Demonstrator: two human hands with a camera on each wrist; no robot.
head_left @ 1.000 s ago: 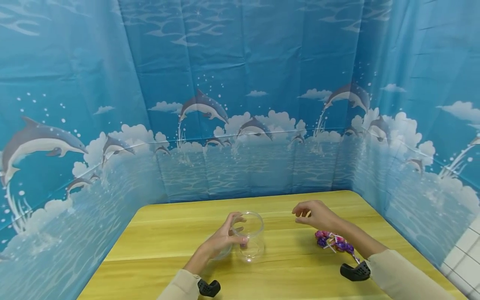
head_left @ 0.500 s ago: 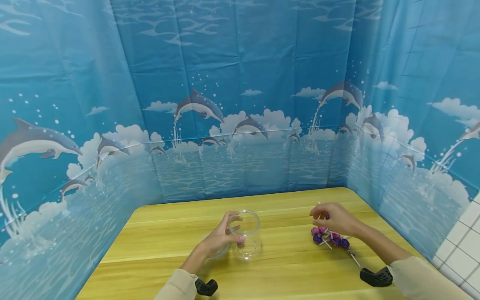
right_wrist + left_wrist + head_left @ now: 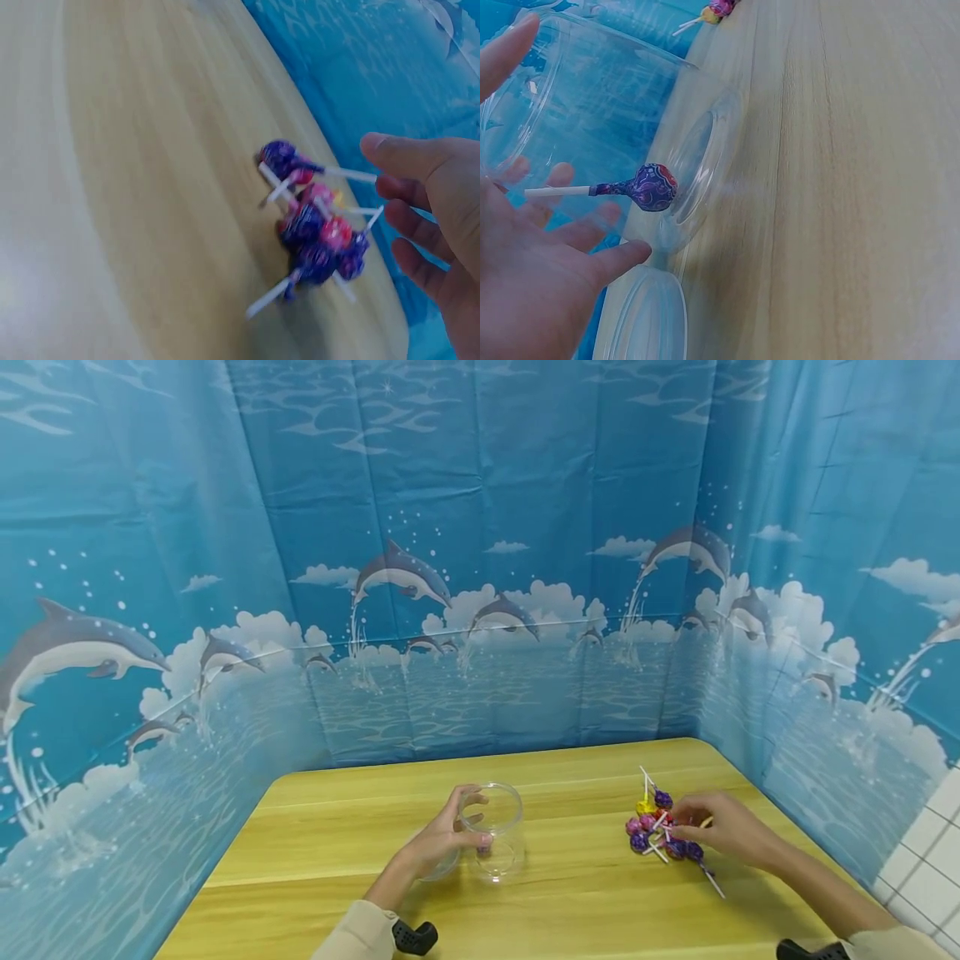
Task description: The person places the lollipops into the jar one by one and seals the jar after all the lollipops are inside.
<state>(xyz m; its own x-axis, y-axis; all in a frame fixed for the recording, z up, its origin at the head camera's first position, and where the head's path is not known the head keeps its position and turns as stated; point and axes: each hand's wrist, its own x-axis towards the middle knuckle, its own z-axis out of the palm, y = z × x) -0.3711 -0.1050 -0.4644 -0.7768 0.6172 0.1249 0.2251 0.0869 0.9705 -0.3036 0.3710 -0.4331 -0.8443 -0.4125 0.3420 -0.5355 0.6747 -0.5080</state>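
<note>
My left hand grips the side of a clear plastic jar, which stands uncapped on the table. Inside it, a purple-wrapped lollipop stands head down with its white stick up. A clear round lid lies beside the jar, partly behind my left hand in the head view. On the right, my right hand is at the edge of a heap of lollipops in purple, pink, red and yellow wrappers. Its thumb and fingers are parted in the right wrist view, with stick ends right by the fingertips.
The yellow wood-grain table reaches back to a blue dolphin-print curtain that hangs behind it and along both sides. White wall tiles show at the far right.
My right hand has moved right and down, from left of the heap to its right edge, uncovering a yellow and a purple lollipop. The left hand keeps its hold on the jar.
</note>
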